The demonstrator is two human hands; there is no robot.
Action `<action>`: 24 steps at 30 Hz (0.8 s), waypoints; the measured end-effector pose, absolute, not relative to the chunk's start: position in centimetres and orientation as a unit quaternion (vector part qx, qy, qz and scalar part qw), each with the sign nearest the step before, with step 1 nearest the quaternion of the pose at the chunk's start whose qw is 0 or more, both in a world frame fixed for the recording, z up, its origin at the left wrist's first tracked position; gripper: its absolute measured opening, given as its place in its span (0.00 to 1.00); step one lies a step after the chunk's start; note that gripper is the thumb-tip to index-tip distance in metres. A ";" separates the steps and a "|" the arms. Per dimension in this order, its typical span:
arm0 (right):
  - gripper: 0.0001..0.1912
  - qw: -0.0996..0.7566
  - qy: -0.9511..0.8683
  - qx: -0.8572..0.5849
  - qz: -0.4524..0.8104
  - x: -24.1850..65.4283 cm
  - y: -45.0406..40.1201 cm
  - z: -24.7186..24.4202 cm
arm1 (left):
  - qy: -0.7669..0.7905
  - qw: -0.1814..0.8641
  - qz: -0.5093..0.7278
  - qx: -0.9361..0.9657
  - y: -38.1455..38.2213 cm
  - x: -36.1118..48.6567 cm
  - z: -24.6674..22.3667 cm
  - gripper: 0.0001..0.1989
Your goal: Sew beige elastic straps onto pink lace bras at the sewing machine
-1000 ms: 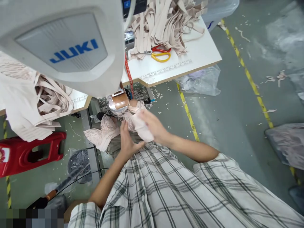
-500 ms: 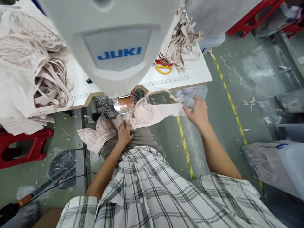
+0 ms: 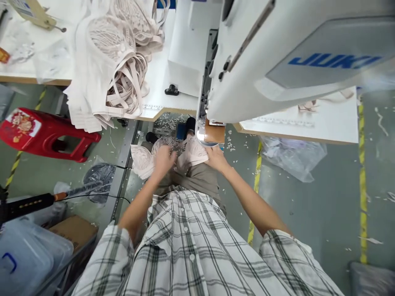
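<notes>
A pale pink lace bra point(image 3: 195, 150) lies over my lap, at the front end of the sewing machine's narrow bed point(image 3: 202, 133). My right hand point(image 3: 216, 157) has its fingers closed on the bra's edge, close beside that bed. My left hand point(image 3: 164, 159) is smeared by motion over the left part of the lace, its fingers curled downward and partly hidden. Left of it, another lace cup point(image 3: 142, 160) hangs over my knee; whether it belongs to the same bra I cannot tell. The white machine head point(image 3: 262, 74) covers much of the upper right.
A pile of pale pink bras point(image 3: 108, 53) with bundled straps hangs over the front edge of the white table point(image 3: 157, 98). A red stool point(image 3: 46, 133) stands at the left. Below the table's right part is a clear plastic bag point(image 3: 293, 156). Thread scraps litter the floor.
My right hand has come in from far right, where it held the stretched band, to the machine bed. My view has swung left, and my left hand has shifted along the lace.
</notes>
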State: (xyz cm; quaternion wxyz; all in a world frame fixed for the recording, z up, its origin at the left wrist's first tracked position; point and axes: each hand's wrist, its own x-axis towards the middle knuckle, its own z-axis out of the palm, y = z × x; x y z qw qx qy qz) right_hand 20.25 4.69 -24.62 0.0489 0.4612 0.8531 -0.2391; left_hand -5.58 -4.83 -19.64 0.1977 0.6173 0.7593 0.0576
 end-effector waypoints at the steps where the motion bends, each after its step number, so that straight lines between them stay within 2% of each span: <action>1: 0.43 0.059 0.852 0.459 -0.245 20.5 4.5 -24.6 | 0.795 0.187 0.041 0.576 -6.2 -8.4 -19.1 0.21; 4: 0.53 0.067 0.858 0.434 -0.266 19.9 3.5 -23.9 | 0.855 0.184 -0.014 0.484 -9.8 -14.7 -18.3 0.21; 6: 0.53 0.033 0.859 0.416 -0.295 18.3 2.6 -22.9 | 0.870 0.190 -0.036 0.453 -11.3 -15.8 -17.8 0.20; 11: 0.52 -0.076 0.851 0.309 -0.417 13.3 1.2 -18.7 | 0.832 0.224 0.005 0.507 -11.6 -9.7 -14.1 0.22; 12: 0.49 -0.077 0.850 0.268 -0.447 12.9 1.2 -17.5 | 0.805 0.242 0.027 0.542 -11.4 -8.2 -13.0 0.22; 15: 0.26 -0.031 0.828 0.172 -0.532 14.3 1.9 -12.7 | 0.712 0.288 0.097 0.633 -10.0 -5.4 -10.3 0.24; 16: 0.23 -0.021 0.821 0.163 -0.546 15.5 2.3 -10.8 | 0.695 0.298 0.136 0.640 -9.0 -4.9 -10.0 0.24; 18: 0.23 -0.025 0.816 0.179 -0.549 18.3 2.7 -6.5 | 0.660 0.367 0.283 0.591 -6.0 -3.5 -10.1 0.18; 19: 0.22 -0.034 0.812 0.198 -0.548 19.8 2.8 -4.3 | 0.620 0.443 0.320 0.564 -4.5 -2.5 -10.3 0.17; 22: 0.20 -0.033 0.775 0.226 -0.589 24.3 2.8 0.8 | 0.482 0.680 0.303 0.462 -1.3 1.9 -10.9 0.21; 24: 0.20 0.017 0.754 0.162 -0.636 27.0 3.5 2.0 | 0.470 0.705 0.302 0.437 -0.7 4.3 -11.2 0.22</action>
